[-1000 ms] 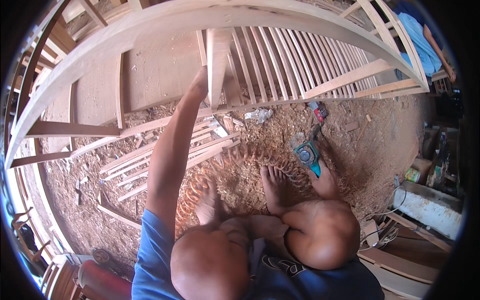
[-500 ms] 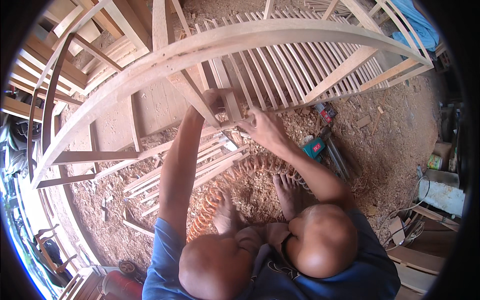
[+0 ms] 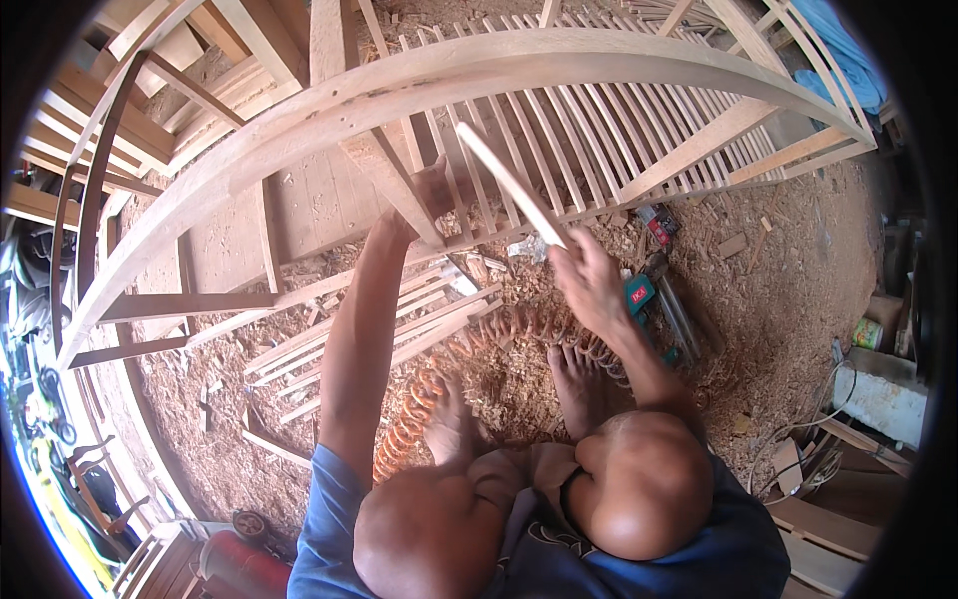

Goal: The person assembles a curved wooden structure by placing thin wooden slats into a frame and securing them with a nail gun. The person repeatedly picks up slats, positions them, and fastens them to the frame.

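Note:
My right hand point(image 3: 589, 280) is closed round the near end of a pale wooden slat point(image 3: 512, 187). The slat is raised at a slant, its far end pointing away and to the left over the row of thin slats point(image 3: 584, 140) of a curved wooden frame point(image 3: 419, 85). My left hand point(image 3: 432, 190) reaches inside the frame, just behind a slanted strut point(image 3: 391, 185). Its fingers are partly blurred but look apart, with nothing seen in them. The left wrist passes close beside the strut.
Loose wooden strips point(image 3: 389, 334) lie on shavings in front of the frame. An orange coiled hose point(image 3: 429, 389) curves round my feet. To the right lies a green power tool point(image 3: 641, 293). Stacked timber point(image 3: 110, 120) stands at far left, and a red tank point(image 3: 239, 569) at near left.
My right hand has moved right and toward me and now holds up a slat. A wide flat strip between my hands has left its place in the row. My left hand stays inside the frame.

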The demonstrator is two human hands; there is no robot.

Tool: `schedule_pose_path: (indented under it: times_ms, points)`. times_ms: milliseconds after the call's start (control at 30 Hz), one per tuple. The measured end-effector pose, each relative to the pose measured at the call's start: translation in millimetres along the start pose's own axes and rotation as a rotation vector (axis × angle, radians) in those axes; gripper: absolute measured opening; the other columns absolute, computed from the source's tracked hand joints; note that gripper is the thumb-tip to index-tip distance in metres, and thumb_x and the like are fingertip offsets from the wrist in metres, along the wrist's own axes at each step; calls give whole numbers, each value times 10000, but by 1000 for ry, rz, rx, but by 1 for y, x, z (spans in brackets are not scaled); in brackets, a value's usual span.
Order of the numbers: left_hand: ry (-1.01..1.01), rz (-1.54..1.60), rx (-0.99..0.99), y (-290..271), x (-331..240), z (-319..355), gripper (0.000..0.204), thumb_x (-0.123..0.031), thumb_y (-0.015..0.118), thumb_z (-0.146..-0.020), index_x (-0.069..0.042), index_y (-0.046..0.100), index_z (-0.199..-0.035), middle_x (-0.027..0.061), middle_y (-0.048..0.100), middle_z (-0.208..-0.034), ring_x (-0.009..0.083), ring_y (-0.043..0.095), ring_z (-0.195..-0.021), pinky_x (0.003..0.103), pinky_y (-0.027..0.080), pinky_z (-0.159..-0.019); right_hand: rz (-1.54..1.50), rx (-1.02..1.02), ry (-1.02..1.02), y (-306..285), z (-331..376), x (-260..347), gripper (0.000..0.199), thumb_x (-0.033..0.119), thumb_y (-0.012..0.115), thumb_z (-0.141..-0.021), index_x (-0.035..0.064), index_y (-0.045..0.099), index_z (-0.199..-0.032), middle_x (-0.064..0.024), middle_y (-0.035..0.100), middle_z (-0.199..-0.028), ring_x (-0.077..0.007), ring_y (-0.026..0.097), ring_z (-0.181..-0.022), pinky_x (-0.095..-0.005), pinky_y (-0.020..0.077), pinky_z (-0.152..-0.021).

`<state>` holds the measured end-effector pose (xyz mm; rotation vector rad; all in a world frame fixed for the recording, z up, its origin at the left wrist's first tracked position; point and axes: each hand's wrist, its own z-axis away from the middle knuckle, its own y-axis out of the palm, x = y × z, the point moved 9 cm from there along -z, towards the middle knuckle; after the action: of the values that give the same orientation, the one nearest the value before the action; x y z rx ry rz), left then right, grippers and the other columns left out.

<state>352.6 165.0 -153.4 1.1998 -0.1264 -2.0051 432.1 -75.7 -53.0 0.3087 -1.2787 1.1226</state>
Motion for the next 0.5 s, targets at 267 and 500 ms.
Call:
schedule_pose_path:
  times_ms: [267, 500]
  points:
    - [245, -202, -190, -22, -7, -10, 522, -138, 629, -1008, 143, 419, -1395, 227, 689, -1139, 300, 734, -966, 382, 632, -822, 236, -158, 96, -112, 126, -84, 277, 259, 558, -1030, 38, 603, -1192, -66, 667, -835, -154, 638, -734, -319, 515, -679]
    - [455, -319, -415, -44, -15, 55, 340, -210, 623, -980, 59, 653, -1185, 119, 748, -977, 168, 725, -911, 307, 583, -784, 652, -180, 137, -116, 137, -122, 227, 208, 581, -1010, 37, 641, -1147, -86, 681, -866, -170, 645, -763, -329, 531, -707]
